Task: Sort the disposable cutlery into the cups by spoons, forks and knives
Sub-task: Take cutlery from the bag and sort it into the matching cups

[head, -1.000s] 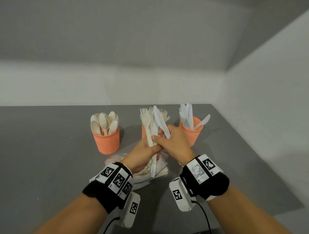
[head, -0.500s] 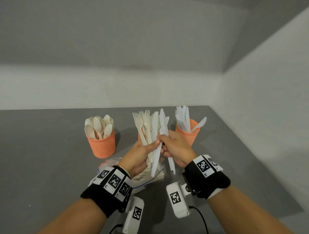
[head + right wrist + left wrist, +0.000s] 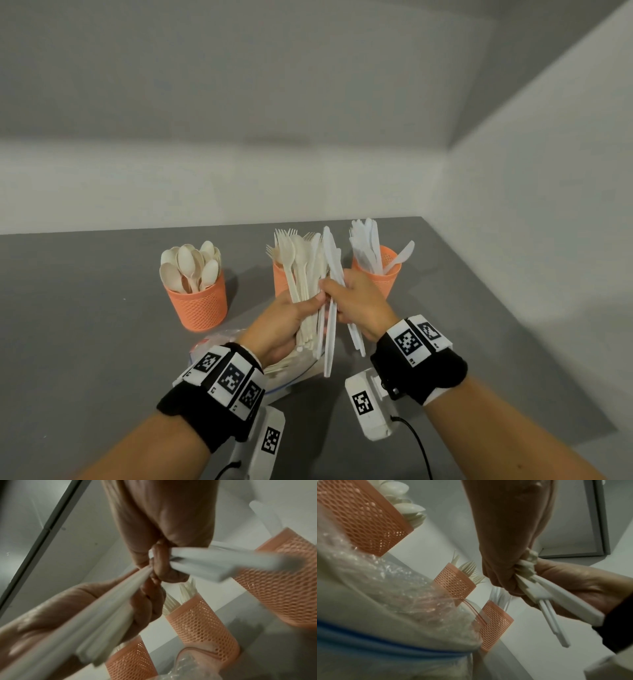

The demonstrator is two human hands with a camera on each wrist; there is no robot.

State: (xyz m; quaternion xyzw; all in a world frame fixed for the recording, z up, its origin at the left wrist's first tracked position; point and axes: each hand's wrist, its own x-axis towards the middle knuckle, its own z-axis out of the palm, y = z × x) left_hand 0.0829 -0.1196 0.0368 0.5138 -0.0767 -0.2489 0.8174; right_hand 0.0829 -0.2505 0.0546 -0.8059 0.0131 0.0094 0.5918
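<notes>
Three orange mesh cups stand in a row: the spoon cup on the left, the fork cup half hidden behind the hands, the knife cup on the right. In front of the fork cup, my left hand grips an upright bundle of cream forks and white knives. My right hand touches it from the right and pinches a few white knives, whose handles hang apart from the bundle. The right wrist view shows those knives split from the bundle.
A crumpled clear plastic bag with more cutlery lies on the grey table under my left hand. It fills the left wrist view as bag. White walls close in behind and on the right, near the knife cup.
My right hand has drawn white knives out of the bundle in the left hand. Their handles now hang clear to the right. Both hands stayed in front of the fork cup.
</notes>
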